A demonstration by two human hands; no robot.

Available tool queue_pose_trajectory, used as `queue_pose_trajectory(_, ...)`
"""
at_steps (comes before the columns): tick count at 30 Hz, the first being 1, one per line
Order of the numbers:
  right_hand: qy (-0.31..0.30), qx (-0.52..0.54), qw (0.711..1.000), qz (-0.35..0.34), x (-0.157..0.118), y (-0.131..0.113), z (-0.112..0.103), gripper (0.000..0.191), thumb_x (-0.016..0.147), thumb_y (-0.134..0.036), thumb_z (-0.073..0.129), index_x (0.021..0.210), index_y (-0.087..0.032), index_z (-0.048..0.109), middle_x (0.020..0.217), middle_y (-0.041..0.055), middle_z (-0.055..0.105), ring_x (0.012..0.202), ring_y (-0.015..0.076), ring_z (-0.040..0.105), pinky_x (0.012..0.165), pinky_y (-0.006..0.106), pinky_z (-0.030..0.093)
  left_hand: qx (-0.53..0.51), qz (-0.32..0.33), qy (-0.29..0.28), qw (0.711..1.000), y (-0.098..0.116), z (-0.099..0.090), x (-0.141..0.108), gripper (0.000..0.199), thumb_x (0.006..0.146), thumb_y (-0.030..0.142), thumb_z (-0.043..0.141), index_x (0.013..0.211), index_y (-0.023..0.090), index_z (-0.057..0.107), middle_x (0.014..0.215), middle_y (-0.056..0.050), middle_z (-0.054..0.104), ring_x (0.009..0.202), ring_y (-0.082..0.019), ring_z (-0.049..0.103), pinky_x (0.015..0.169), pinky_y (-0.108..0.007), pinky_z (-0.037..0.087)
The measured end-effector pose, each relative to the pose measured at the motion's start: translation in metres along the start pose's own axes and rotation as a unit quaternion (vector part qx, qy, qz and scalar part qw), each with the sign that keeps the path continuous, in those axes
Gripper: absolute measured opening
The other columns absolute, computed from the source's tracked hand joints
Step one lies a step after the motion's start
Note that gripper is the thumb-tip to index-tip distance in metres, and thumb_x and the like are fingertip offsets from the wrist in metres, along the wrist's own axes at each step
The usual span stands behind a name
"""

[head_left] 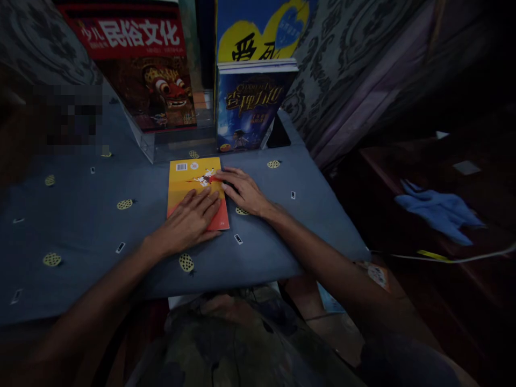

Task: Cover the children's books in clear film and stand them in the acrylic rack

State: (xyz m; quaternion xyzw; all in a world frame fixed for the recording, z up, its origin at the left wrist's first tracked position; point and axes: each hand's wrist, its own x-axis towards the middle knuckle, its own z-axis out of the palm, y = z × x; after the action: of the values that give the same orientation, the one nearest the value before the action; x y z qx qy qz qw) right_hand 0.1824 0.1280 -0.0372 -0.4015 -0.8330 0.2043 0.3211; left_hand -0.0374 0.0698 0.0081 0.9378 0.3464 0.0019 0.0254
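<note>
A thin book [183,185] with a yellow and orange-red cover lies flat on the tablecloth, its barcode at the far left corner. My left hand [191,215] rests flat across its near part, fingers stretched out. At the book's right edge, my right hand [244,191] has its fingers extended, the tips on the cover. Part of the cover is hidden under my left hand.
Behind the book, a clear plastic stand [151,145] holds a red book [161,80] and a blue book [250,107]. A blue cloth [437,209] lies off to the right, beyond the table [92,236]. Another person is partly visible at far left.
</note>
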Motion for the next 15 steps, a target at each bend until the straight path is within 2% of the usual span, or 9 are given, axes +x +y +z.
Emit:
queue_pose_trajectory(7, 0.016, 0.057, 0.998, -0.011, -0.036, -0.035, -0.004, 0.04, 0.105, -0.038, 0.038, 0.129, -0.023, 0.066, 0.121, 0.0099, 0.072, 0.125, 0.0257, 0.056, 0.106, 0.05, 0.047, 0.005, 0.014, 0.048, 0.999, 0.004, 0.005, -0.004, 0.054, 0.099, 0.045, 0.052, 0.141, 0.011, 0.054, 0.147, -0.018, 0.055, 0.144, -0.031, 0.043, 0.121, -0.048, 0.032)
queue_pose_trajectory(15, 0.044, 0.116, 0.992, 0.032, -0.053, -0.054, -0.01, 0.037, 0.104, -0.041, 0.042, 0.116, -0.024, 0.073, 0.104, 0.0086, 0.075, 0.1, 0.0219, 0.066, 0.091, 0.041, 0.054, 0.009, 0.008, 0.045, 0.999, 0.007, 0.0, -0.004, 0.05, 0.103, 0.042, 0.042, 0.142, 0.012, 0.053, 0.144, -0.015, 0.058, 0.141, -0.028, 0.048, 0.118, -0.046, 0.038)
